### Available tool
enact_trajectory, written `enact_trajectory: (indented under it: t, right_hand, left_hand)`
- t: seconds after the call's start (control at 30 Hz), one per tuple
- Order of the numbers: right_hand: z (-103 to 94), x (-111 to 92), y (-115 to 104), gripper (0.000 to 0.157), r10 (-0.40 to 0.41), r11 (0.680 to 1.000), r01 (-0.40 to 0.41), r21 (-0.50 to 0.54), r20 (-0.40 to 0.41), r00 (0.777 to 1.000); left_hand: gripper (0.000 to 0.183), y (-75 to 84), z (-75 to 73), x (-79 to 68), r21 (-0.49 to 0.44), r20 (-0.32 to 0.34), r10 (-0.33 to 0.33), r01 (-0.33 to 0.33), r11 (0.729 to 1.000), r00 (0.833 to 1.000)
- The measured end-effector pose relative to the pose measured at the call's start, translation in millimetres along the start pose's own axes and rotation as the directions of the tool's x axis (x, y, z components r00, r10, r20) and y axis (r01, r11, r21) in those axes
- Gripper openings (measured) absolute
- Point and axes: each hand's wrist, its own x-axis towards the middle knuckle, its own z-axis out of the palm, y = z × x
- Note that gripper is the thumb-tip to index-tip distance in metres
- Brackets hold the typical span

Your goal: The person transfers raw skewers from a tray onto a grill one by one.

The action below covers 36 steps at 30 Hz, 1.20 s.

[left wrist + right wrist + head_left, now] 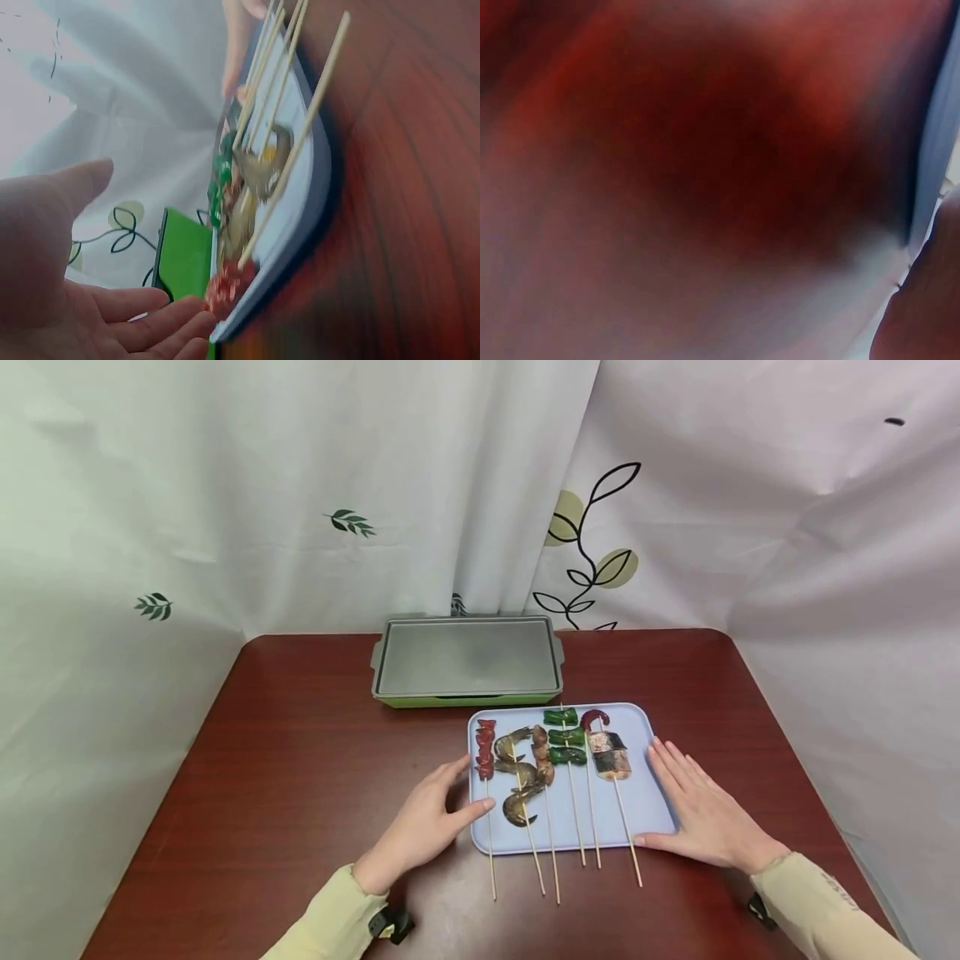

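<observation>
Backdrop: pale cloth (300, 460) w/ leaf + vine prints, hung behind and on both sides.
Table (330, 777): reddish-brown, rounded far corners.
Tray (648, 806): pale blue, rectang., rounded corners, R of ctr on table, between the hands. Holds 6 skewers, side by side, stick ends overhanging near edge.
Pan (465, 656): shallow, grey, rectang., side tabs, seated on green base (465, 701); at far edge of table, just beyond tray, to its L.

Skewers, biggest load first:
- shrimp-like skewer (517, 777), 3 curled pcs, 2nd from L
- green skewer (567, 737), 3 pcs, tip at far rim
- fish-like skewer (610, 756), grey + pale pcs, furthest R
- brown skewer (542, 756), meat-like lumps, 3rd from L
- red skewer (486, 752), furthest L
- dark-red curl skewer (596, 718), next to fish-like one

R hand (705, 818): fingers straight, thumb spread wide; fingers along R rim, thumb tip by near R corner, close to fish-like skewer's stick. R wrist view mostly blur.
L hand (427, 818): spread wide, nothing gripped; fingertips at L rim near red pcs, thumb apart, above tray edge in head view. Firm contact: can't tell.

Sleeves (318, 914) pale yellow-green; black device (392, 925) at L wrist.
</observation>
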Motion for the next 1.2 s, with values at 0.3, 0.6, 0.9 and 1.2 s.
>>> enact_trajectory:
  t: [0.3,0.6,0.9,1.2]
  right_hand:
    - [1.5,-3.7,0.3,0.129,-0.01,1.0,0.011,0.023,-0.015,1.0]
    - [5.5,-5.6,-0.2,0.131,0.035,0.999,-0.035,0.041,0.002,0.999]
    - [8.8,-4.4,-5.8,0.132,0.05,0.997,-0.049,0.06,-0.014,0.999]
    - [10.9,-5.5,-7.4,0.133,0.065,0.996,-0.064,0.06,-0.005,0.998]
  left_hand:
    - [0.072,7.8,13.5,-0.9,-0.005,0.051,-0.05,0.051,0.999,0.997]
    - [0.073,17.7,18.7,-4.7,0.08,0.081,-0.059,0.053,0.995,0.995]
    - [0.06,12.0,22.8,1.2,0.113,0.029,-0.015,0.012,0.994,0.999]
    - [0.037,6.3,33.7,18.6,0.287,-0.101,0.029,0.001,0.958,0.994]
